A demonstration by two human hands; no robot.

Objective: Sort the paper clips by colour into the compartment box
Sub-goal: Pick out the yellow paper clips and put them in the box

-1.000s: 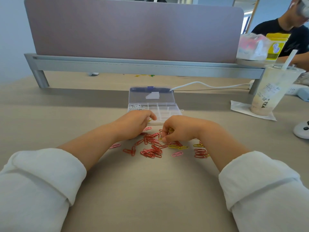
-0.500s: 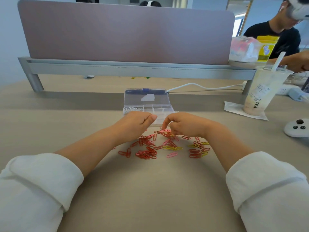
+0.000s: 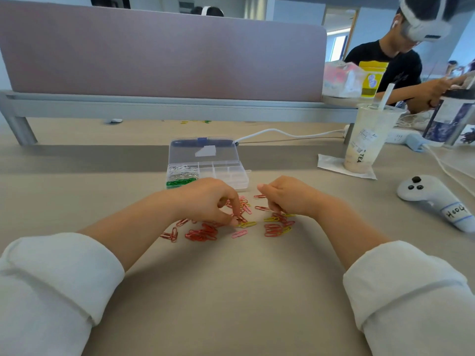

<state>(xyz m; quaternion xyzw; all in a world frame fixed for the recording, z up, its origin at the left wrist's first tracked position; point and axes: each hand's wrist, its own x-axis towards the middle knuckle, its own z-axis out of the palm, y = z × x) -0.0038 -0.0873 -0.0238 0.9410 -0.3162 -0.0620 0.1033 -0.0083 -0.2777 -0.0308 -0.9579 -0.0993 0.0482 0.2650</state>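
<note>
Red paper clips (image 3: pixel 201 234), yellow paper clips (image 3: pixel 247 224) and a pink paper clip (image 3: pixel 239 233) lie scattered on the table, with a second red and yellow heap (image 3: pixel 276 228) to the right. Behind them stands the clear compartment box (image 3: pixel 231 176) with its lid (image 3: pixel 203 151) open. White clips (image 3: pixel 183 170) and green clips (image 3: pixel 180 182) fill its left compartments. My left hand (image 3: pixel 205 201) curls down over the middle of the scatter, thumb and forefinger pinching a clip. My right hand (image 3: pixel 288 199) rests with curled fingers on the right-hand clips; what the fingers hold is hidden.
A cup of tea with a straw (image 3: pixel 367 140) stands on a napkin at the right. A white controller (image 3: pixel 434 199) lies near the right edge. A white cable (image 3: pixel 282 133) runs behind the box. A desk divider (image 3: pixel 164 52) closes the back; another person (image 3: pixel 401 62) sits beyond.
My left hand dropped from the box's front to the clips and pinched one. My right hand moved right, away from the box, onto the right-hand clips.
</note>
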